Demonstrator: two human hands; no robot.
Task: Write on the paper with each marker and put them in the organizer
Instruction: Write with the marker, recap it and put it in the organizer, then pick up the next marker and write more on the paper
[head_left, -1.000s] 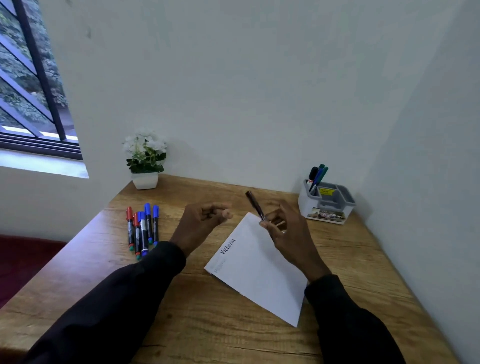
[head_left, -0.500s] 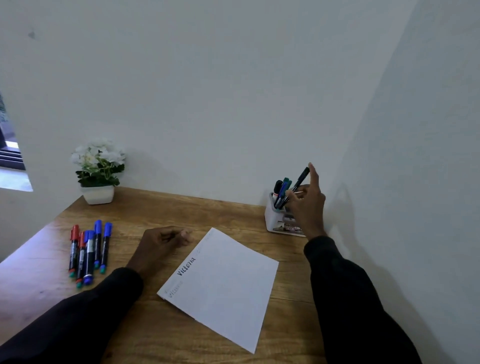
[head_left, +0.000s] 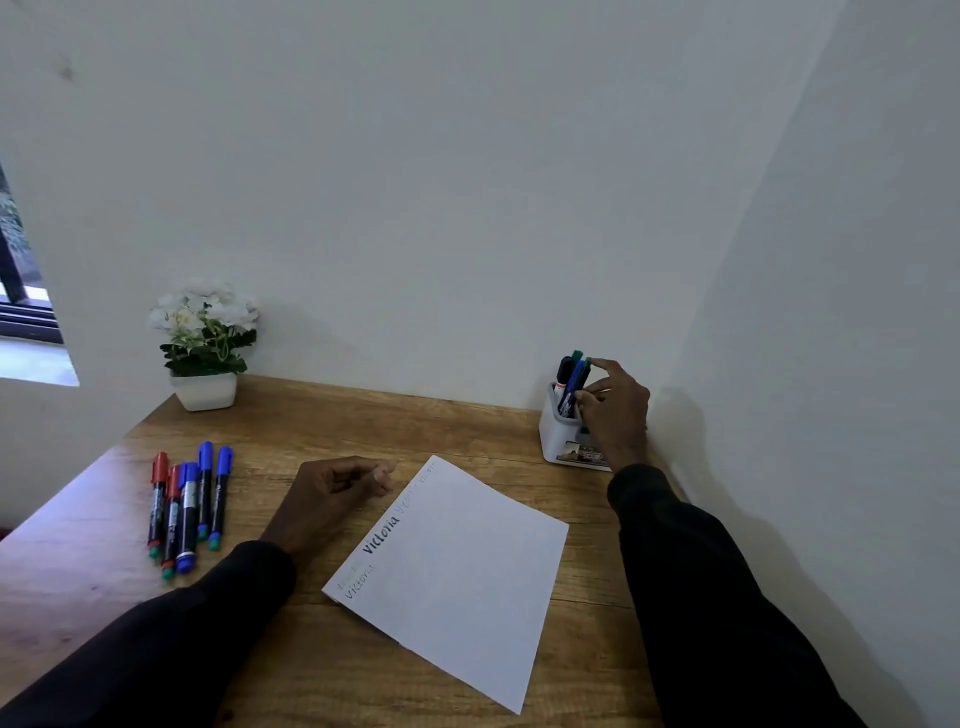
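Right hand (head_left: 615, 410) at organizer (head_left: 558, 441), far right corner of surface (head_left: 363, 421), fingers clamped on blue marker (head_left: 573, 387) among those stowed. Left hand (head_left: 332, 493) loosely curled, empty, beside paper (head_left: 462, 571). Next: release, fetch from five markers (head_left: 184, 506) near left edge.

A white paper (head_left: 457, 577), handwritten along one edge, is lying skewed mid-surface. Five capped markers (head_left: 187, 506) are lying near the left edge. Several markers (head_left: 571, 384) are standing in the white organizer (head_left: 558, 439) at the far right corner.

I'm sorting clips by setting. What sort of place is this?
Probably a home or small-office writing desk in a room corner: a wooden desk against white walls, a potted plant, and a desk organizer holding markers.
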